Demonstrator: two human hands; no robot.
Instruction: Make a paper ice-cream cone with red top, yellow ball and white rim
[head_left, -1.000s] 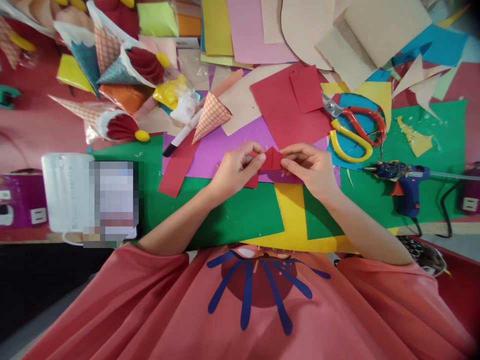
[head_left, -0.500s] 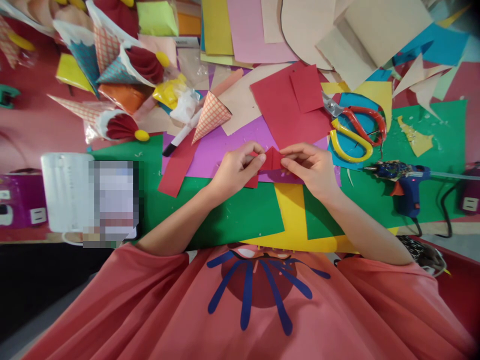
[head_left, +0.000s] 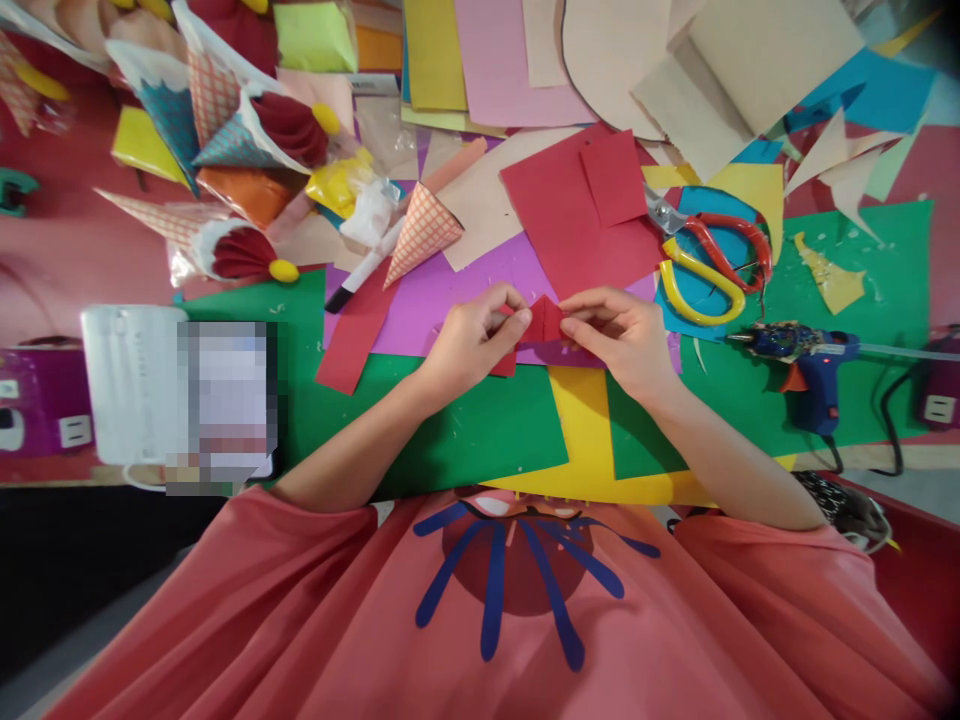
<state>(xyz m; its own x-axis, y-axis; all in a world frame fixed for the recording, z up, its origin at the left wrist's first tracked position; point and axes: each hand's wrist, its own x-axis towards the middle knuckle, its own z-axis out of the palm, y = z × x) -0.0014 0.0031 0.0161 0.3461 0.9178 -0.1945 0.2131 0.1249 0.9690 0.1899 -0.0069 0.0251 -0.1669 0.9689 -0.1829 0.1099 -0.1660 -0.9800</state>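
Tabletop (head_left: pixel 41 235) strewn with coloured sheets (head_left: pixel 480 430), scissors (head_left: pixel 697 232), glue gun (head_left: pixel 819 375). Creased red paper (head_left: pixel 546 318) pinched between left hand (head_left: pixel 476 340) and right hand (head_left: pixel 628 345).

Scissors (head_left: pixel 705 250) lie behind the glue gun (head_left: pixel 821 350), the held paper (head_left: pixel 550 322) between it and the marker (head_left: pixel 365 269)

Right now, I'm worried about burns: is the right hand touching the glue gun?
Apart: the head view shows green sheet between the right hand and the glue gun.
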